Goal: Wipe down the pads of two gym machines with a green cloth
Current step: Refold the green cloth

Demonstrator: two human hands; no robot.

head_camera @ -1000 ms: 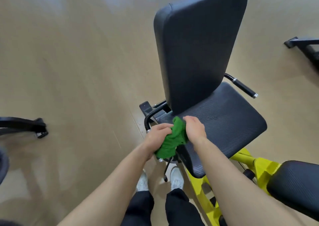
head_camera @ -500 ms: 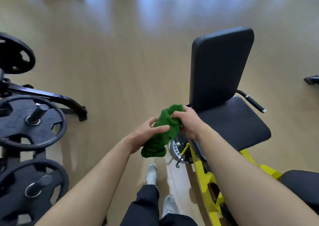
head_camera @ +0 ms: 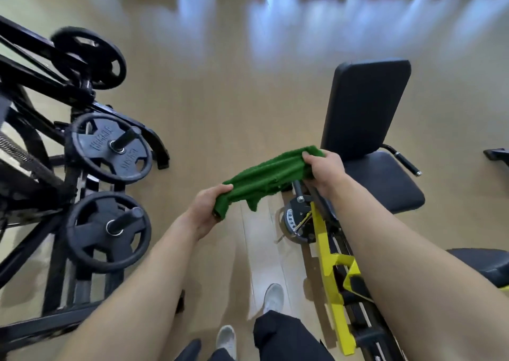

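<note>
Cloth: the green cloth [head_camera: 271, 177] is stretched in the air between your two hands, above the floor [head_camera: 220, 107], just left of the seat.
Left hand: your left hand [head_camera: 208, 209] is closed around the cloth's near left end.
Right hand: your right hand [head_camera: 325, 169] is closed on its far right end, fingers curled over the bunched edge.
Back pad: the black back pad [head_camera: 363, 107] stands upright, far right, just beyond your right hand.
Seat: the black seat [head_camera: 385, 187] lies at its foot, on a yellow frame [head_camera: 334, 300].
Plates: black plates [head_camera: 108, 147] hang on a rack at left, well apart from the cloth.
</note>
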